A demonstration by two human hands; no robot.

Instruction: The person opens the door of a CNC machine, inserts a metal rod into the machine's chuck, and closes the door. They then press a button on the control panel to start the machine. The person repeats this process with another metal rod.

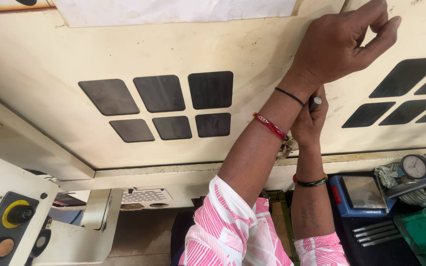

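left hand at 1 o'clock, fingers curled, empty, braced on cream machine door | right hand beneath, pinching grey metal rod upright | dial gauge at 4 o'clock

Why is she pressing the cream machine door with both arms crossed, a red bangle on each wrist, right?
Not quite. The head view shows the red bangle only on the left hand's forearm; the right hand wears a green bangle. The arms do cross against the cream machine door.
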